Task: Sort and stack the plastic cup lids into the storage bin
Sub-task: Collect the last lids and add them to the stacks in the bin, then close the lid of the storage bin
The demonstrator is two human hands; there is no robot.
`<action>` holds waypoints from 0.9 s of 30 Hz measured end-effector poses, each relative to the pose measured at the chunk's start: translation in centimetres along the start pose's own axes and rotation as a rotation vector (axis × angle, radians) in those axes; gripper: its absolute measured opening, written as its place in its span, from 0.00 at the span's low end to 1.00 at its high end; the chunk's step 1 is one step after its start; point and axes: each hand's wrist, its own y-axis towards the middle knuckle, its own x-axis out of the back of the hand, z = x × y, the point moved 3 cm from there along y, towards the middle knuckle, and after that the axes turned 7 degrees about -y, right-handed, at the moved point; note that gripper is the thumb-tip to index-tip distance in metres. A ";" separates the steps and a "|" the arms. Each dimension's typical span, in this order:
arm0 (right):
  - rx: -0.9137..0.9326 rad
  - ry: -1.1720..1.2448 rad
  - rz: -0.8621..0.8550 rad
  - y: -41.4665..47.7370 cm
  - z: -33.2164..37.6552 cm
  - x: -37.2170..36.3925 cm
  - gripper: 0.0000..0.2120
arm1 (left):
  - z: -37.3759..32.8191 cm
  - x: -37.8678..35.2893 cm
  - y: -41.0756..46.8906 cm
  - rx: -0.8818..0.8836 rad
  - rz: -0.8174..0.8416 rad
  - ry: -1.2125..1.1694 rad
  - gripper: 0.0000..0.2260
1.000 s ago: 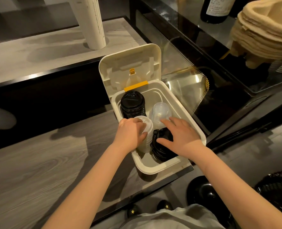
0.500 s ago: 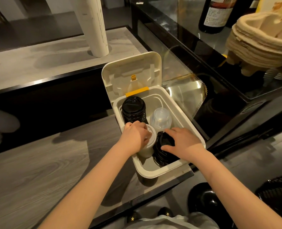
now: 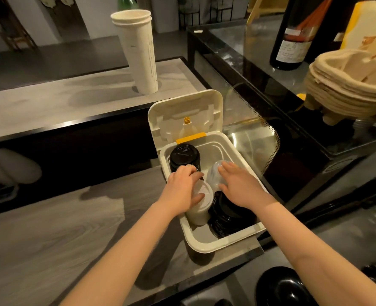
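Grey wood-grain counter (image 3: 50, 239) carries the cream storage bin (image 3: 218, 244), its cover (image 3: 182, 107) standing open. Inside, the left hand (image 3: 182, 186) curls round the top of the white lid stack (image 3: 201, 208) at near left. The right hand (image 3: 240, 186) lays loosely spread fingers on the clear lid stack (image 3: 213, 175), above the near black lid stack (image 3: 229, 217); the far black lid stack (image 3: 183, 154) stands at the back left.

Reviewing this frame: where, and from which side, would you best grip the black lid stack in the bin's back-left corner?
Probably from straight above, with fingers spread around the top lid's round rim. The black lid stack stands upright. The storage bin wall sits close behind it and to its left, and the left hand and the white lid stack crowd its front.
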 end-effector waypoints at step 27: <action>-0.029 0.084 -0.028 0.2 -0.3 0.5 0.21 | 1.9 0.0 3.3 0.223 0.197 0.122 0.28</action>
